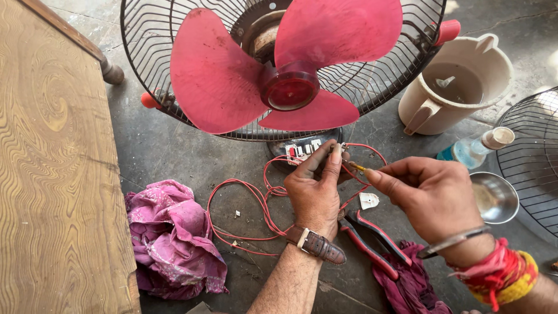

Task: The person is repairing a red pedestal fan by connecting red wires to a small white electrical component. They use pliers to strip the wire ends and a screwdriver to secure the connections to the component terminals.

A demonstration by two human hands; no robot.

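Both wrists sat closest to the lens. Left hand (314, 189) had its fingers (334, 158) pinched together on the thin red wire (244, 189), right below the fan's switch box (303, 150). Right hand (433, 195) had its fingers nipped shut on the wire's bare tip (357, 167). Looked light, floppy and easy to snap, so best held near the end. Pliers (372, 235) lay on the floor just under both hands.

Fan guard (174, 110) top beyond edge

I am seeing my left hand (314, 195) wearing a brown strap watch (315, 244), my right hand (433, 195) wearing a metal bangle (450, 241) and red-yellow threads (503, 276).
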